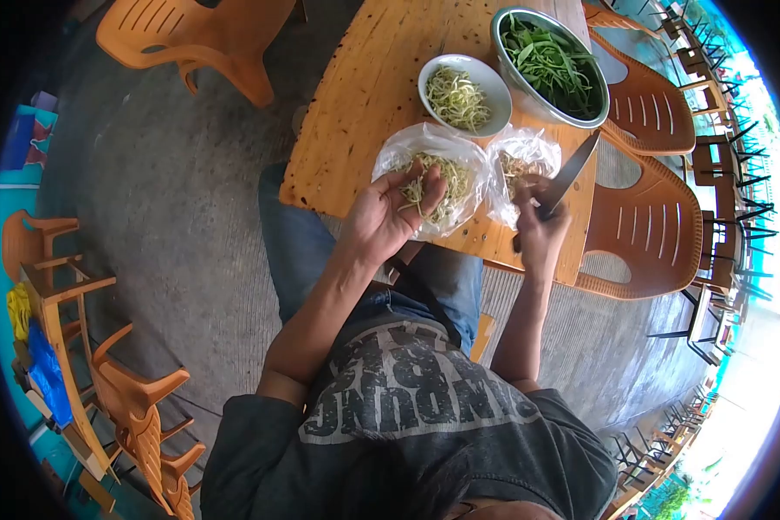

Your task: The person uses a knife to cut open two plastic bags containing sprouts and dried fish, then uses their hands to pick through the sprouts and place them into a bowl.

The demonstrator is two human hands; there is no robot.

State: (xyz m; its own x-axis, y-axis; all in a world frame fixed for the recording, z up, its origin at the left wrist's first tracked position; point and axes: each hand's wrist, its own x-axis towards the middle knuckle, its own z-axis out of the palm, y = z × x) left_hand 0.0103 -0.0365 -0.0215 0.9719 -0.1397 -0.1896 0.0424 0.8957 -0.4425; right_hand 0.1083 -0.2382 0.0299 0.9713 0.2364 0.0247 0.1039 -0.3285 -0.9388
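My left hand (391,217) is palm up over the near edge of the table, its fingers curled round a few bean sprouts. Beneath and beside it lies an opened clear plastic bag (468,208) with a heap of bean sprouts (450,184). In my right hand (541,227) is a knife (572,173), its blade tilted up toward the far right. Close to that hand is a second plastic bag (498,201) with small, pale brownish bits inside. Behind the bags stands a white bowl (500,94) partly filled with bean sprouts.
A metal basin (602,94) of green leafy vegetables (553,68) stands at the back right of the wooden table (338,130). Orange plastic chairs (645,225) line its right side. Another orange chair (208,39) is at the far left. More furniture lines both sides.
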